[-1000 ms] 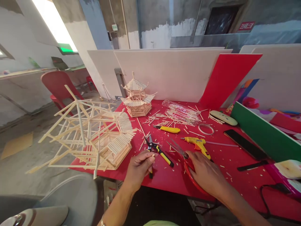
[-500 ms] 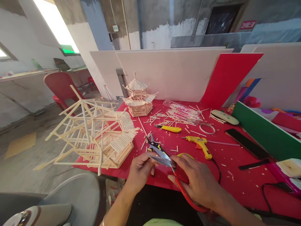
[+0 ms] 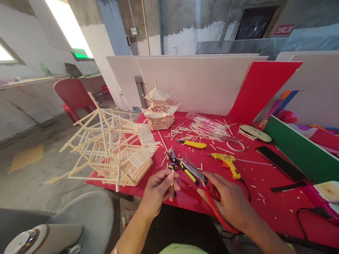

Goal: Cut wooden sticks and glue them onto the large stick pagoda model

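Pinched between the fingers of my left hand point(image 3: 161, 188) is a short thin wooden stick point(image 3: 172, 177). My right hand point(image 3: 225, 197) grips a pair of scissors point(image 3: 212, 204) with red handles, its blades pointing up and left, apart from the stick. Just beyond my hands lie pruning shears point(image 3: 189, 173) with black and yellow handles. To the left stands a large, partly roofed pavilion model point(image 3: 113, 148) of wooden sticks. A smaller finished-looking stick pagoda point(image 3: 158, 109) stands behind it.
On the red table point(image 3: 246, 225) lie a yellow utility knife point(image 3: 194, 144), a yellow glue gun point(image 3: 226, 164), a tape roll point(image 3: 235, 145), loose sticks with a plastic bag point(image 3: 209, 127) and a phone point(image 3: 280, 163). A green board point(image 3: 299, 148) stands right. A grey stool point(image 3: 90, 222) holds a flask point(image 3: 53, 238).
My right hand has drawn the scissors right, away from my left hand. The blades have left the fingertips, and the stick in my left hand now shows upright. The whole view has shifted slightly.
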The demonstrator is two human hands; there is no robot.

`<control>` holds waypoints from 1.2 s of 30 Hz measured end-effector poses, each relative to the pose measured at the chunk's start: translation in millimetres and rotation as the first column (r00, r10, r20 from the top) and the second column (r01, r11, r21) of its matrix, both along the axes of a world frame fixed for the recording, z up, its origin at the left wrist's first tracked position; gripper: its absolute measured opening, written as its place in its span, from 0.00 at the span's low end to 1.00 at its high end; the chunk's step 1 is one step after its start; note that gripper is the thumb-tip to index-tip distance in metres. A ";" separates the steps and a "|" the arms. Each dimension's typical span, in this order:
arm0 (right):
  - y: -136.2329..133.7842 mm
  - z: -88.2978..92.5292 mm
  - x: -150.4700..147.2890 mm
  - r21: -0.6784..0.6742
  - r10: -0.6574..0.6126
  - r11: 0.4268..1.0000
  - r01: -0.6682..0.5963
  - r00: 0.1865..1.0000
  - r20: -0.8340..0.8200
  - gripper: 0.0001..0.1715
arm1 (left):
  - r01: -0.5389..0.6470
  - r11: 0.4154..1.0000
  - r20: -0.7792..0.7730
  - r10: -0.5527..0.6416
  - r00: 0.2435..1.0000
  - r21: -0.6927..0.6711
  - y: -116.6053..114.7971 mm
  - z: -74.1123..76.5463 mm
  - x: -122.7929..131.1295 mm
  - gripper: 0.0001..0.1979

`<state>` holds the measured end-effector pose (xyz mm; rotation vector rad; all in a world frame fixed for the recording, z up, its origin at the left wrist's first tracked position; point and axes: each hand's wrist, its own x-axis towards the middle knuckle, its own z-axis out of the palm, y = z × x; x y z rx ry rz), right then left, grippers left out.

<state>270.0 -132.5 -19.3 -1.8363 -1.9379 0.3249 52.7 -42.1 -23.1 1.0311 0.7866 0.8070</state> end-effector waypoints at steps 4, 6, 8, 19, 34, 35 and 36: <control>-3.7 -1.9 -1.7 -0.009 0.062 0.998 -0.062 0.998 -0.004 0.26 | 0.027 0.999 -0.018 -0.027 0.999 0.024 -1.5 -4.1 1.2 0.15; -3.3 0.2 -6.3 0.012 0.111 0.994 -0.111 0.994 0.016 0.26 | 0.038 0.997 -0.026 -0.036 0.999 0.071 -2.6 -6.2 1.7 0.15; -1.5 1.8 -10.1 0.032 0.132 0.990 -0.134 0.990 0.053 0.26 | 0.050 0.993 -0.038 -0.046 0.998 0.103 -3.4 -7.9 1.0 0.15; -1.1 3.7 -11.9 -0.050 0.178 0.983 -0.179 0.984 -0.022 0.25 | 0.094 0.987 -0.078 -0.084 0.993 0.130 -4.7 -6.9 -7.0 0.16; -3.8 7.3 -13.6 -0.083 0.201 0.969 -0.234 0.935 -0.292 0.23 | 0.166 0.970 -0.172 -0.135 0.976 0.180 -1.2 -9.5 -9.9 0.18; -3.9 7.2 -13.6 -0.074 0.202 0.970 -0.230 0.939 -0.280 0.23 | 0.165 0.970 -0.177 -0.133 0.975 0.176 -1.1 -9.8 -10.3 0.19; -3.8 7.1 -13.4 -0.062 0.202 0.972 -0.225 0.943 -0.263 0.23 | 0.161 0.972 -0.181 -0.129 0.975 0.173 -1.0 -10.3 -10.7 0.19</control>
